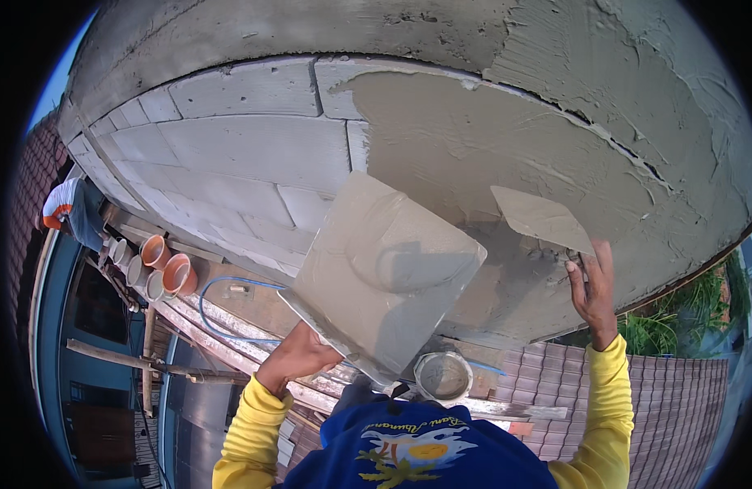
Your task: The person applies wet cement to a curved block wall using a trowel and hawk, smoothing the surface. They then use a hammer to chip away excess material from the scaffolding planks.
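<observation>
My left hand (298, 357) is closed on the lower left edge of a wide square mortar board (392, 269). Smeared grey mortar covers the board's face, with a swirled ridge near its middle. At the right, my right hand (594, 289) grips a trowel (543, 218) with a flat, mortar-coated blade; the handle is mostly hidden. The blade is close to the wet grey plaster (441, 130) on the wall; I cannot tell whether it touches. Left of the plaster edge, pale blocks (237, 151) show bare.
A mortar bucket (443, 376) stands just below the board. Orange buckets (178, 275) and grey ones are at the left on the scaffold planks (221, 338), beside a blue hose (203, 306). Another person (76, 213) bends at far left. Roof tiles (661, 407) lie below right.
</observation>
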Demonstrator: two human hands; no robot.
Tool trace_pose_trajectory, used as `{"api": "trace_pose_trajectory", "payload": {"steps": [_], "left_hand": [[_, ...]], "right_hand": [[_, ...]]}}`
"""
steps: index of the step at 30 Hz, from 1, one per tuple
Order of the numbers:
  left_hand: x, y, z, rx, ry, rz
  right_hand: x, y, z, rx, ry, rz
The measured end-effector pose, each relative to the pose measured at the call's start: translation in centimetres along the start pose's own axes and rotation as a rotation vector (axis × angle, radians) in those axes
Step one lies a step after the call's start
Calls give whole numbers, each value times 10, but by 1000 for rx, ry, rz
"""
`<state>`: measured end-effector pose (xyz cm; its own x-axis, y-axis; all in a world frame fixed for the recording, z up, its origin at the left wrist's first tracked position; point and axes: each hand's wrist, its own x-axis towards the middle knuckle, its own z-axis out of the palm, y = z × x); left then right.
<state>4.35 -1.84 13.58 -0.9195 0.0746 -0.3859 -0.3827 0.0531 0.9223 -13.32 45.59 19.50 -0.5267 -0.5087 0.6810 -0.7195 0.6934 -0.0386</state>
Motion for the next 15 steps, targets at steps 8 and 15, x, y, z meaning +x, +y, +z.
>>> {"api": "trace_pose_trajectory", "payload": {"steps": [8,15], "left_hand": [[0,46,-10,-11,-54,218],[-13,99,-15,146,-94,355]], "right_hand": [[78,-50,-31,-247,-52,-412],[144,-69,-24,-306,207,-107]]}}
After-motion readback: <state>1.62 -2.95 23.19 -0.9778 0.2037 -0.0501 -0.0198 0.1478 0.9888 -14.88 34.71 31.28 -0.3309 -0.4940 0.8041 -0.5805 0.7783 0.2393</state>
